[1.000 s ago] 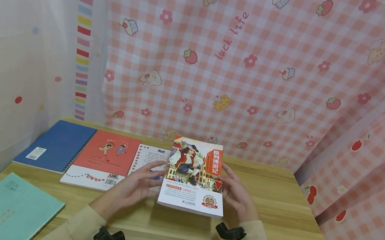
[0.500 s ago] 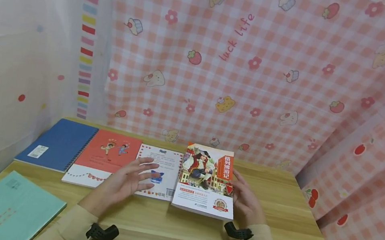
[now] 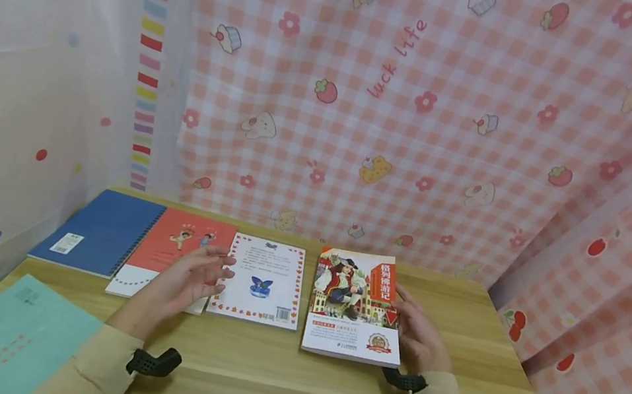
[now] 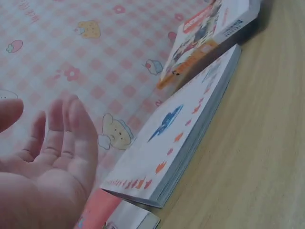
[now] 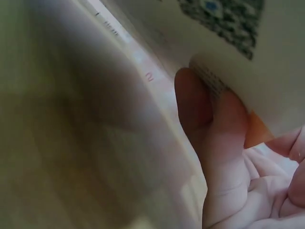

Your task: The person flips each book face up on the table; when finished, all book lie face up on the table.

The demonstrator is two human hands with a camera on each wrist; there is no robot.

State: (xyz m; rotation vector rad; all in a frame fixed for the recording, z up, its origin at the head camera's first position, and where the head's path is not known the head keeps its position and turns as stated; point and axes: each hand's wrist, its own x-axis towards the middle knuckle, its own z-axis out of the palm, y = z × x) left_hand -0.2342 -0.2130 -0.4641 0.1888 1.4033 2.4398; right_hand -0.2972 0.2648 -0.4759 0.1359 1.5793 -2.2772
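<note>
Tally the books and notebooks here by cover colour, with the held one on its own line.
Blue notebook: 1
Red-and-white book: 1
White book: 1
Teal book: 1
Multicoloured book, held in the right hand: 1
Total: 5
</note>
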